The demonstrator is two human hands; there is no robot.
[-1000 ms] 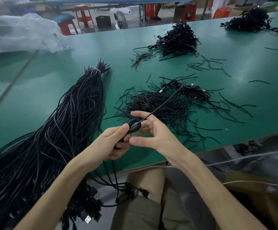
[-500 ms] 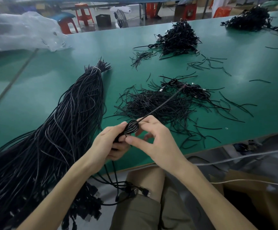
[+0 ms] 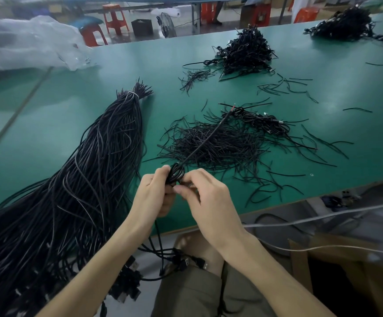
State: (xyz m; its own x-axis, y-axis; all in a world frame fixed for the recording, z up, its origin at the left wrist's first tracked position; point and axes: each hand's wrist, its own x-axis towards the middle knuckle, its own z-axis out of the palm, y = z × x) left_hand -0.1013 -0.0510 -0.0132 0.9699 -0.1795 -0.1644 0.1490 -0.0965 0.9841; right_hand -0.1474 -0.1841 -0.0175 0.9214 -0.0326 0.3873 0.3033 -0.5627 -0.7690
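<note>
Small coiled black cable (image 3: 176, 173) is clamped in left grip (image 3: 154, 193) to prevent loops unwinding. Coil is pinched by right grip (image 3: 205, 197), likely for tail wrapping

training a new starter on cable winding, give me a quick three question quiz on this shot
1. True or false: the left hand and the right hand both hold the small cable coil.
2. What colour is the tie round the large cable bundle? A white, B red, C yellow.
3. Fill in: on the green table, the pile of short black wires lies to the bundle's ____.

Key: 1 true; 2 A; 3 right.
</note>
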